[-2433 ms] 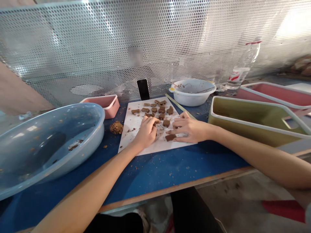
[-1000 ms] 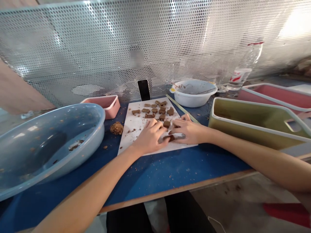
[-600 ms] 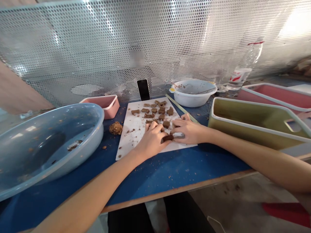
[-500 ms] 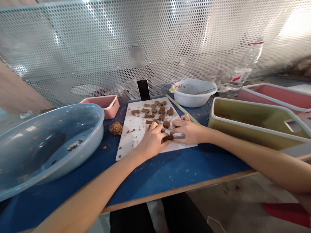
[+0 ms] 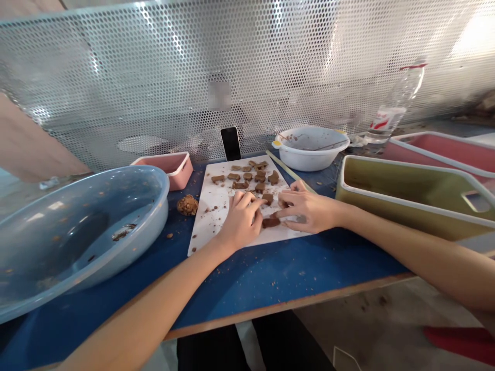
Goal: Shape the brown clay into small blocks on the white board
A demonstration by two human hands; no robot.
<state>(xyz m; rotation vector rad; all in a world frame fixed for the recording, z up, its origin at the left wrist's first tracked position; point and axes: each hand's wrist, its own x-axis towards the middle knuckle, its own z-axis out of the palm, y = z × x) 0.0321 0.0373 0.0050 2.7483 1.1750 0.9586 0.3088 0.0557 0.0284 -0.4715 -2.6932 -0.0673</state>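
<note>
Brown clay-like piece (image 5: pixel 271 222), small, flat: lies on white board (image 5: pixel 216 226) near board's front edge, between both hands. Left hand (image 5: pixel 242 221): fingers curled, tips at piece's left end, thumb against it; pinching it, not lifted. Right hand (image 5: pixel 307 210): fingers stretched flat, tips touching piece's right end, palm down on board; not closed round anything.

White board: desk centre, w/ brown crumbs over it. Cut-out shapes (image 5: pixel 247 176), same brown, approx. a dozen, in loose rows at board's back half, apart from one another.

Blue desk (image 5: pixel 247 278): crumbs scattered on top; wooden strip along front edge.

Brown lump (image 5: pixel 187 204): on desk, just left of board.
Blue basin (image 5: pixel 77 232): large, desk's left side, bits of brown inside.
Pink box (image 5: pixel 170 167): back left, behind basin rim.
Phone (image 5: pixel 230 144): upright at back edge, against perforated metal screen (image 5: pixel 154 77).
White bowl (image 5: pixel 311 147): back, right of board, smeared inside.
Thin stick (image 5: pixel 286 170): slanted, betw. board & bowl.
Olive tray (image 5: pixel 406 196): right side of desk.
Pink tray (image 5: pixel 441 149): behind olive one.
Plastic bottle (image 5: pixel 394 103): back right, leaning on screen.
</note>
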